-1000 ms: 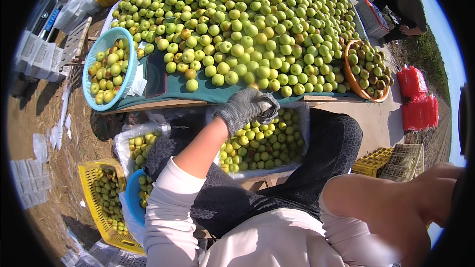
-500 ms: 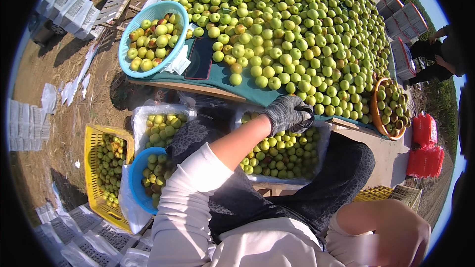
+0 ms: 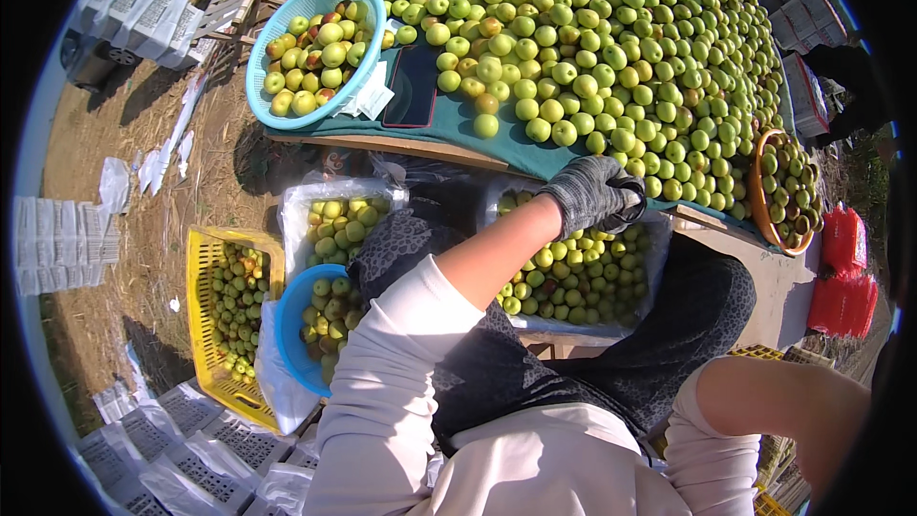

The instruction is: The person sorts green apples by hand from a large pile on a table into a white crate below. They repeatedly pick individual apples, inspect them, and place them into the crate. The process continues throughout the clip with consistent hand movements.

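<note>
My left hand (image 3: pixel 597 196), in a grey knit glove, is at the near edge of an apple-covered table. Its fingers are curled closed; what they hold, if anything, is hidden. Green apples (image 3: pixel 611 67), some blushed red, are heaped just beyond it on a green cloth (image 3: pixel 449 129). Below the hand, a plastic-lined crate (image 3: pixel 645 301) of green apples sits between my knees. My right arm (image 3: pixel 783 406) is bent at the lower right, its hand outside the picture.
A light-blue basket (image 3: pixel 253 86) of apples and a dark tablet-like device (image 3: pixel 411 86) lie at the table's left. An orange basket (image 3: pixel 757 196) stands right. A lined crate (image 3: pixel 291 220), a blue basin (image 3: pixel 291 344) and a yellow crate (image 3: pixel 201 315) hold apples. Red bundles (image 3: pixel 842 272) lie far right.
The whole scene has shifted a little to the right in the picture. My right forearm has swung outward to the right. The left hand keeps its curled pose at the table edge.
</note>
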`<action>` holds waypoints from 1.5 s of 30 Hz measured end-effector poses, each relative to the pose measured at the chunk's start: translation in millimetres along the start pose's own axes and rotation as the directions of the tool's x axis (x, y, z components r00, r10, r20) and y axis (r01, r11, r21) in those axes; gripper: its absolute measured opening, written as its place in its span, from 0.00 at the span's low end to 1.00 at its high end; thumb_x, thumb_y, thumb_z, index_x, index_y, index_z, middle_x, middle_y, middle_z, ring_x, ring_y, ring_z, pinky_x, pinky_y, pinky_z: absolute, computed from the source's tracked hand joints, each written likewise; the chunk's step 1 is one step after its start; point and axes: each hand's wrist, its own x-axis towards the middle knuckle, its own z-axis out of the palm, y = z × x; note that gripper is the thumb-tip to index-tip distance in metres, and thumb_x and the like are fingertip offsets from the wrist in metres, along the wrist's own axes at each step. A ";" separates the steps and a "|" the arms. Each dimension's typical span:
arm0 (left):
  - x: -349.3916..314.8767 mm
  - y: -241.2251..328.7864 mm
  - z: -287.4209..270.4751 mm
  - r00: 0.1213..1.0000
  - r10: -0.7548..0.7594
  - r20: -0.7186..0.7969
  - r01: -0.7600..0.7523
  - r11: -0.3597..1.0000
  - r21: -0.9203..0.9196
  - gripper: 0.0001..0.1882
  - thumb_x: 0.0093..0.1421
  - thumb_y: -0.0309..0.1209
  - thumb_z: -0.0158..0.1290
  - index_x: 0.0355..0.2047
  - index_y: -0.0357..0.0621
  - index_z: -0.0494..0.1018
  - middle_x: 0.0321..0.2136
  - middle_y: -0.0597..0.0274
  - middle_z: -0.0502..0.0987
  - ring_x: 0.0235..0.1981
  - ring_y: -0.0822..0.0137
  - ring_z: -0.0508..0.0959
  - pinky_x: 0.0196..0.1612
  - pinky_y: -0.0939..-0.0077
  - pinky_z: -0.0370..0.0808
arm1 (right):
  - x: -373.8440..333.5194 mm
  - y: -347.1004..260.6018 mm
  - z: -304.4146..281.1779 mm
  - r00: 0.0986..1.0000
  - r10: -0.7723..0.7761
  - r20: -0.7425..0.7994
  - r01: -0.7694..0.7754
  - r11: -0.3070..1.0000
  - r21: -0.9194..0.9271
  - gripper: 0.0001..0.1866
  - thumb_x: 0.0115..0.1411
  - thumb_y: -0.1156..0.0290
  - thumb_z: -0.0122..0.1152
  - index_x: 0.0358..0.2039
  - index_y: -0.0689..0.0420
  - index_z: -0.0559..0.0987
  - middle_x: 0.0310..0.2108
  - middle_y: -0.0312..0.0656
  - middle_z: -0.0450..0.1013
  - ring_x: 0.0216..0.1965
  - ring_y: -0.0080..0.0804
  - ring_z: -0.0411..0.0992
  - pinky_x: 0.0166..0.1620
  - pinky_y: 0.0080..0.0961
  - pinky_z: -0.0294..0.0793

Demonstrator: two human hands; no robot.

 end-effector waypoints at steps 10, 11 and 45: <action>4.0 -2.7 4.4 1.000 -0.031 -0.003 0.030 0.998 -0.046 0.16 0.51 0.35 0.64 0.35 0.38 0.75 0.29 0.58 0.80 0.30 0.69 0.79 0.37 0.74 0.77 | -14.1 7.4 -1.9 0.990 0.032 0.140 -0.038 0.999 0.038 0.06 0.62 0.76 0.47 0.34 0.62 0.73 0.37 0.41 0.71 0.38 0.30 0.71 0.45 0.28 0.71; 4.3 -4.5 5.3 1.000 -0.024 0.003 0.024 0.998 -0.055 0.15 0.52 0.34 0.64 0.35 0.38 0.75 0.29 0.58 0.80 0.30 0.69 0.79 0.36 0.74 0.77 | -21.3 9.4 -6.4 0.991 0.049 0.126 -0.054 0.998 0.040 0.06 0.62 0.76 0.47 0.34 0.62 0.73 0.37 0.41 0.71 0.38 0.30 0.71 0.45 0.27 0.71; -38.0 -16.1 77.0 0.942 0.258 0.212 -0.318 0.890 0.326 0.08 0.57 0.31 0.53 0.34 0.41 0.71 0.28 0.56 0.76 0.31 0.55 0.77 0.38 0.65 0.73 | -139.0 204.9 -84.6 0.236 0.433 -0.870 0.180 0.861 0.477 0.16 0.63 0.74 0.41 0.44 0.69 0.75 0.44 0.52 0.75 0.43 0.43 0.75 0.50 0.40 0.75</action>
